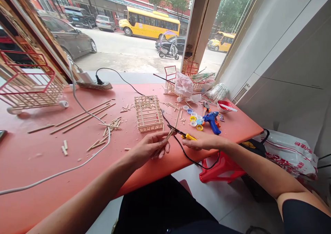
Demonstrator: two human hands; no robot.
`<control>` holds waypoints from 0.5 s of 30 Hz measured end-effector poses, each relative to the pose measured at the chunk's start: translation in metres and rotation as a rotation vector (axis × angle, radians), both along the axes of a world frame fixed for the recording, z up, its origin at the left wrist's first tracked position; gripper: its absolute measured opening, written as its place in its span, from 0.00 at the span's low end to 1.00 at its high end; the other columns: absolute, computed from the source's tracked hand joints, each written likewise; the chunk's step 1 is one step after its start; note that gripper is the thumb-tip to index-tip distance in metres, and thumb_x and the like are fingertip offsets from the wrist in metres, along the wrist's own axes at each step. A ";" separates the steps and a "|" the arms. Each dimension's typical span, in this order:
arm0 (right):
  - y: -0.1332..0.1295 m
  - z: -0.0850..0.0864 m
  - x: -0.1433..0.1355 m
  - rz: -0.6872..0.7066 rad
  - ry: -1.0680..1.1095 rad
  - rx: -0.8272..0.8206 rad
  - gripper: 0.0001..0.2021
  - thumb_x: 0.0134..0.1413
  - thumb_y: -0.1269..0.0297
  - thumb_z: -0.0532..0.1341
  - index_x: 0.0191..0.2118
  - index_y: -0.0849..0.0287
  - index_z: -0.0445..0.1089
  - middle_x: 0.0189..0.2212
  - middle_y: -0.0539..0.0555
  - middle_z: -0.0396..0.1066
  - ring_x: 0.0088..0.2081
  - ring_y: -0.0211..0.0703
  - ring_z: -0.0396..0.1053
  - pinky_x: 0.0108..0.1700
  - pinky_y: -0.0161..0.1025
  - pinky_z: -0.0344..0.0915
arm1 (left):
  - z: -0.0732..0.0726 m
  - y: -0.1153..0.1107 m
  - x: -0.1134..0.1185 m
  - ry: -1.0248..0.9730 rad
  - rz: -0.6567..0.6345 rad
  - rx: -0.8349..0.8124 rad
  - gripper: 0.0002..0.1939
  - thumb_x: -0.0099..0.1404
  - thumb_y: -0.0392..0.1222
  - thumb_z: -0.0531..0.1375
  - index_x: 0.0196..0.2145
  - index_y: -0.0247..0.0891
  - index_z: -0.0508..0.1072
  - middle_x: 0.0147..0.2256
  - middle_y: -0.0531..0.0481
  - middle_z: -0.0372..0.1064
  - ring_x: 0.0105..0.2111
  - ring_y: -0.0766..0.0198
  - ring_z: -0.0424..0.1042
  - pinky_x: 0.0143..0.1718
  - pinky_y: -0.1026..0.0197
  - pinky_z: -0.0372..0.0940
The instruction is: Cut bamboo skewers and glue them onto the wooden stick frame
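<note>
Now left fingers (pixel 158 137) pinching wooden stick (pixel 170 133), upper part jutting beyond; right fingers (pixel 190 143) around yellow-handled pliers (pixel 190 137)

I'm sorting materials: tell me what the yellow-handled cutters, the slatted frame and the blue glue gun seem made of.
Cutters: dark jaws suggest metal; smooth yellow handles, plastic or rubber. Slatted frame: pale tan, matte look, likely wood or bamboo. Glue gun: smooth, solid blue, probably plastic.

The pliers (pixel 184 135) have yellow handles (pixel 191 137), the sticks (pixel 170 134) are pale tan, the glue gun (pixel 212 121) blue, the table (pixel 31 165) salmon-pink.
</note>
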State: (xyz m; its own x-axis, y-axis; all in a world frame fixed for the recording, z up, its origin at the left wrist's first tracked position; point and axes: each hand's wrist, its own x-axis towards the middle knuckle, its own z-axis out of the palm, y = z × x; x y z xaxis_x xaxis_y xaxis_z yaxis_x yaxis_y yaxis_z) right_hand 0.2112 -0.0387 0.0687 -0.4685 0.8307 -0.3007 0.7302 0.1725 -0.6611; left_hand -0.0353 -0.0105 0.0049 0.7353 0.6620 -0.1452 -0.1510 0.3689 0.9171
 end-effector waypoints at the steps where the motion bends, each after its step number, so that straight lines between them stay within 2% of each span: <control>1: 0.001 0.003 -0.001 0.021 -0.024 0.013 0.22 0.65 0.41 0.55 0.33 0.56 0.64 0.28 0.50 0.64 0.31 0.43 0.61 0.36 0.41 0.58 | 0.001 0.000 0.000 -0.007 -0.006 0.004 0.37 0.60 0.57 0.71 0.61 0.34 0.72 0.26 0.51 0.72 0.17 0.73 0.62 0.18 0.68 0.48; 5: 0.001 0.014 -0.003 0.079 -0.100 0.112 0.19 0.66 0.46 0.54 0.43 0.58 0.69 0.40 0.55 0.72 0.40 0.49 0.69 0.44 0.43 0.62 | 0.002 0.000 -0.001 -0.029 -0.030 0.003 0.36 0.62 0.56 0.70 0.62 0.35 0.71 0.26 0.52 0.71 0.17 0.74 0.61 0.18 0.67 0.47; 8: -0.001 0.016 -0.004 0.071 -0.141 0.126 0.20 0.66 0.46 0.55 0.46 0.59 0.70 0.42 0.57 0.73 0.42 0.50 0.70 0.45 0.43 0.62 | 0.003 -0.001 -0.004 -0.018 -0.036 0.017 0.35 0.63 0.55 0.69 0.62 0.34 0.71 0.26 0.52 0.71 0.17 0.75 0.59 0.19 0.67 0.46; 11: -0.004 0.015 -0.005 0.032 -0.190 0.145 0.21 0.66 0.45 0.55 0.46 0.60 0.70 0.40 0.57 0.73 0.39 0.48 0.68 0.42 0.42 0.60 | 0.003 -0.001 -0.004 -0.004 -0.029 0.037 0.35 0.63 0.56 0.69 0.62 0.34 0.71 0.26 0.52 0.70 0.17 0.75 0.59 0.19 0.66 0.45; 15: -0.007 0.010 -0.003 0.007 -0.174 0.221 0.20 0.66 0.45 0.55 0.36 0.59 0.67 0.31 0.52 0.67 0.32 0.41 0.61 0.36 0.39 0.55 | 0.003 -0.001 -0.003 0.005 -0.032 0.046 0.36 0.63 0.57 0.69 0.62 0.33 0.71 0.25 0.53 0.69 0.17 0.75 0.58 0.20 0.65 0.43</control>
State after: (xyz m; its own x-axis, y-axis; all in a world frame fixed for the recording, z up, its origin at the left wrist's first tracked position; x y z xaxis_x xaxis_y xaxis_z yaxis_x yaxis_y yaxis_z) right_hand 0.2078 -0.0457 0.0791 -0.4312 0.8821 -0.1893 0.8278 0.3034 -0.4718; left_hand -0.0384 -0.0115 0.0078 0.7557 0.6440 -0.1191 -0.1350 0.3312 0.9339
